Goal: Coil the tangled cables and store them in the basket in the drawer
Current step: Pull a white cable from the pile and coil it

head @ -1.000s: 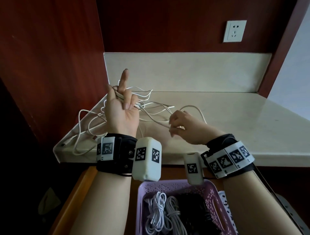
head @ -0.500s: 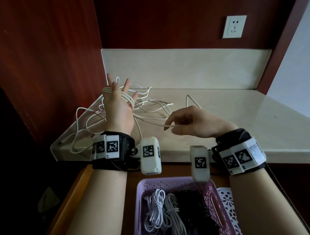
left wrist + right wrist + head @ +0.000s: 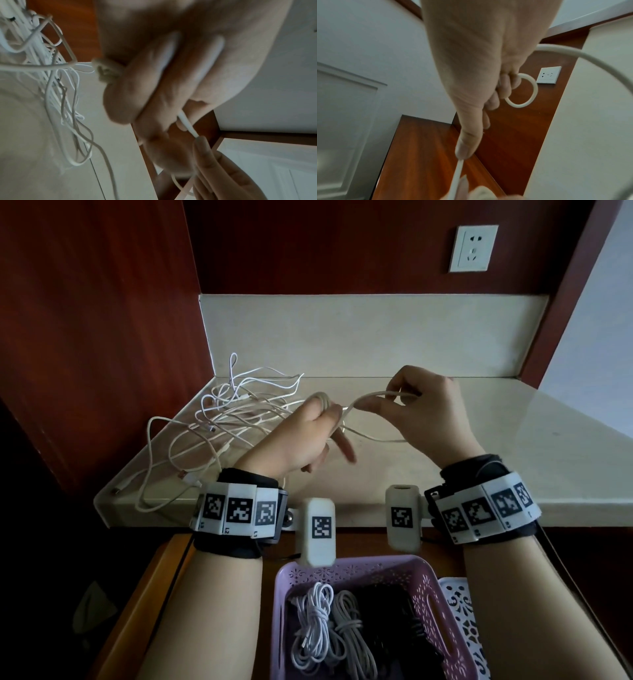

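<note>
A tangle of white cables lies on the left of the cream counter. My left hand is turned palm down over the counter, with loops of one off-white cable wound round its fingers. My right hand pinches the free length of that cable just right of the left hand. The strand arches between both hands. Below, the purple basket holds coiled white cables and dark ones.
The basket sits in an open wooden drawer under the counter's front edge. A white patterned tray lies to the basket's right. Red-brown wood panels close in the left and back, with a wall socket high up.
My left hand has turned from fingers up to palm down and moved right, with the cable loops on it. My right hand has risen and moved towards the back, drawing the strand along.
</note>
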